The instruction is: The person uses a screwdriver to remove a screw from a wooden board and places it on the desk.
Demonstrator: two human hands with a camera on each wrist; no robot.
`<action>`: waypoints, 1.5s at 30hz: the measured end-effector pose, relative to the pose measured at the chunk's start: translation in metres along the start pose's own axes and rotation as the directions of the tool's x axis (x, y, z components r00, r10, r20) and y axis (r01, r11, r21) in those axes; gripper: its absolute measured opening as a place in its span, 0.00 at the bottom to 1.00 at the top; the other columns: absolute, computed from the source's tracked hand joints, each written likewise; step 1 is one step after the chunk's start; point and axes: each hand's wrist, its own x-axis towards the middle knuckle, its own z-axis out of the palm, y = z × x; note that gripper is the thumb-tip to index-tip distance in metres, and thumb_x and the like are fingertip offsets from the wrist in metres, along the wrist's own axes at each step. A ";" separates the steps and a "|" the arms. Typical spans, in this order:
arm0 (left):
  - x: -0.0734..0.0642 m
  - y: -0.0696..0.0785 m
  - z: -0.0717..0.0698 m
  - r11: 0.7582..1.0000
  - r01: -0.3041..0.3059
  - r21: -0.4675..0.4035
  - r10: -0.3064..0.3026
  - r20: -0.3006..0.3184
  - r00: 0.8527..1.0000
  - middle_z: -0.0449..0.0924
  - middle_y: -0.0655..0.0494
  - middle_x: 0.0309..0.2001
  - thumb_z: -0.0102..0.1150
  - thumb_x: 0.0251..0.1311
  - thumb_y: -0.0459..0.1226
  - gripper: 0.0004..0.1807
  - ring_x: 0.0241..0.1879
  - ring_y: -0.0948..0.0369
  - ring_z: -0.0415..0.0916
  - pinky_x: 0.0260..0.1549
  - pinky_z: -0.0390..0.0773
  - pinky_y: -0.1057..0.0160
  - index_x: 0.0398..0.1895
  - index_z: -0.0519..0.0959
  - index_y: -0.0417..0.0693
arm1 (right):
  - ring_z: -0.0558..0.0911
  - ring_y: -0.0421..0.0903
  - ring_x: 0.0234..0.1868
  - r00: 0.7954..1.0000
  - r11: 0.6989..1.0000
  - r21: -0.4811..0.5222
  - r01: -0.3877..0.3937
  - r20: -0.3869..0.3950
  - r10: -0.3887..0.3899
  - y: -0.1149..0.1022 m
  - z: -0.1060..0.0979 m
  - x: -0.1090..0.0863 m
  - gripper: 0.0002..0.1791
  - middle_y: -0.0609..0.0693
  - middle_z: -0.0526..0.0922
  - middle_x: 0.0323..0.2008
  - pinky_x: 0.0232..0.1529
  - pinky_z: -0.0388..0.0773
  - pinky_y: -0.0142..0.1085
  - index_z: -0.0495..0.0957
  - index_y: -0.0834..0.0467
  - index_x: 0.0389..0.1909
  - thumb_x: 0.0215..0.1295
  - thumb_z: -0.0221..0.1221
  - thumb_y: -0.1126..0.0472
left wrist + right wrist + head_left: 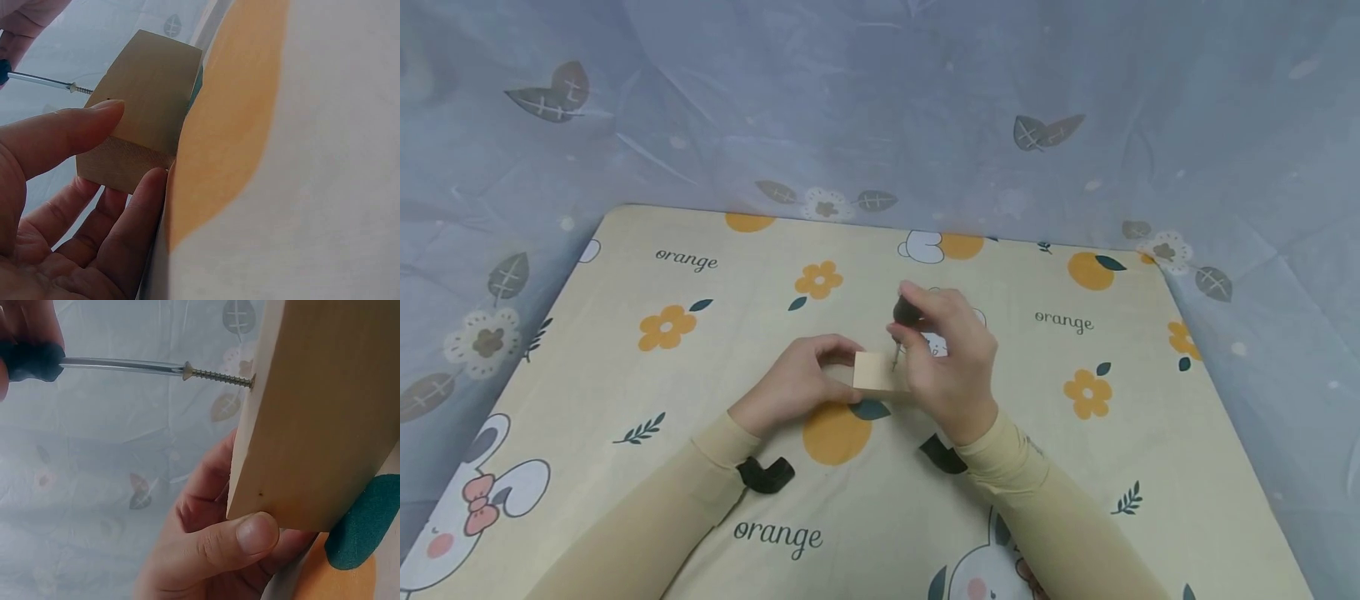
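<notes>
A pale wooden block (874, 372) rests on the printed cloth in front of me. My left hand (805, 377) grips its left end, thumb on the near side and fingers round the far side. From the block's top face stands a screw (220, 377), its tip in the wood and most of its thread showing. My right hand (953, 354) holds a screwdriver (125, 365) by its dark handle (907, 312), above the block. The shaft's tip meets the screw head, roughly in line with it, in the right wrist view.
A cream tablecloth (715, 400) printed with oranges, flowers and rabbits covers the table. Behind the table hangs a blue-grey sheet (880, 100) with leaf prints. Black straps (766, 476) show at both wrists, beside the cream sleeves (1067, 517).
</notes>
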 end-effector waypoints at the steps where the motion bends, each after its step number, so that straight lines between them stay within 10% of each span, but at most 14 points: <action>1: 0.000 0.000 0.000 1.000 -0.002 -0.001 0.002 0.001 1.000 0.90 0.59 0.55 0.81 0.54 0.37 0.28 0.58 0.55 0.83 0.69 0.76 0.44 0.60 0.85 0.56 | 0.87 0.51 0.38 1.000 1.000 -0.002 -0.001 0.011 0.001 0.000 0.000 0.000 0.23 0.62 0.87 0.41 0.43 0.90 0.35 0.84 0.69 0.56 0.58 0.70 0.81; 45: 0.001 0.001 0.000 1.000 0.003 0.000 -0.003 -0.009 1.000 0.90 0.61 0.53 0.82 0.53 0.37 0.27 0.57 0.57 0.83 0.69 0.76 0.46 0.58 0.85 0.57 | 0.87 0.53 0.44 0.996 0.999 0.035 -0.032 0.085 0.029 0.000 -0.002 0.003 0.21 0.66 0.84 0.50 0.49 0.89 0.36 0.78 0.71 0.61 0.67 0.63 0.78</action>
